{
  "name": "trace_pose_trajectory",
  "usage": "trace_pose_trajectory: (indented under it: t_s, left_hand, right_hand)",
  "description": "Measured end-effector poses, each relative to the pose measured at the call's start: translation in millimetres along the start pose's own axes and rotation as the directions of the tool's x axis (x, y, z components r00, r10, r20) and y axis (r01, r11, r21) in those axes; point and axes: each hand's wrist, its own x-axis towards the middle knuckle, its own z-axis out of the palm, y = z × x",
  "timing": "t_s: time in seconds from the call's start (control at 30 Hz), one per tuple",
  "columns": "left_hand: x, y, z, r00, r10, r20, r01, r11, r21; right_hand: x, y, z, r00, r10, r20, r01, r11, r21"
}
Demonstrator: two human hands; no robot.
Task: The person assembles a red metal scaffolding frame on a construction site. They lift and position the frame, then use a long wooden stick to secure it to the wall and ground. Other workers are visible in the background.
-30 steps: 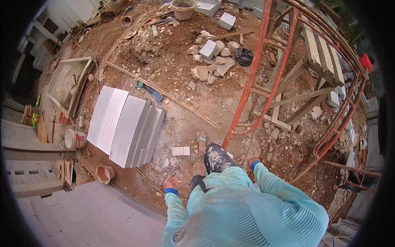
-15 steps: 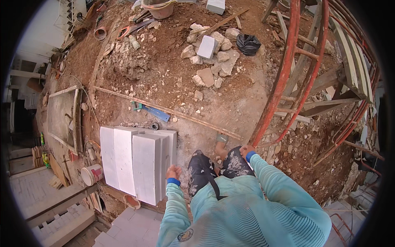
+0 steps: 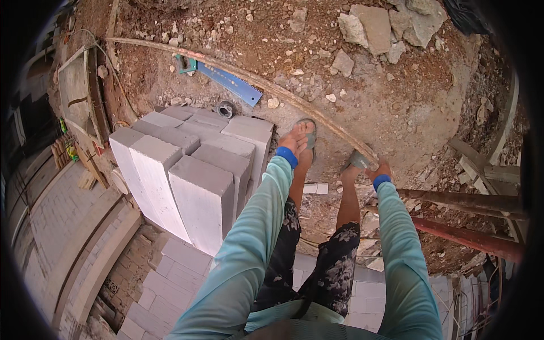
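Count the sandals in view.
2: left sandal, next to the left hand in the picture; right sandal, next to the right hand, by the stick's end. Both partly covered; no others visible.

Blocks (image 3: 201, 182), saw (image 3: 229, 83), rubble (image 3: 371, 28) suggest a building site.

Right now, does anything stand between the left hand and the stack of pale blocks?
Nothing visible does: only a narrow strip of ground shows between the left hand and the stack of pale blocks. The left foot shows on the hand's other side, away from the stack.
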Motion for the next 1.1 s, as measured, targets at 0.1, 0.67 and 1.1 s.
trace_pose_trajectory:
  t_s: [0.1,0.67,1.1]
  left_hand:
    - [69.1,5.4,-19.4,1.000,0.017,0.008,-0.017,1.000,-0.004]
    - [113.7,44.9,-1.1,0.998,-0.014,-0.061,0.007,0.994,-0.110]
    - [-37.6,110.3,-65.1,0.969,0.244,0.046,-0.209,0.900,-0.382]
  right_hand:
    - [33.9,-45.4,11.1,0.997,0.018,0.079,0.000,0.977,-0.214]
    - [28.2,-36.9,14.2,0.976,0.006,0.219,0.037,0.981,-0.193]
    - [-200.1,-122.8,-110.6,0.932,-0.102,0.347,0.147,0.983,-0.108]
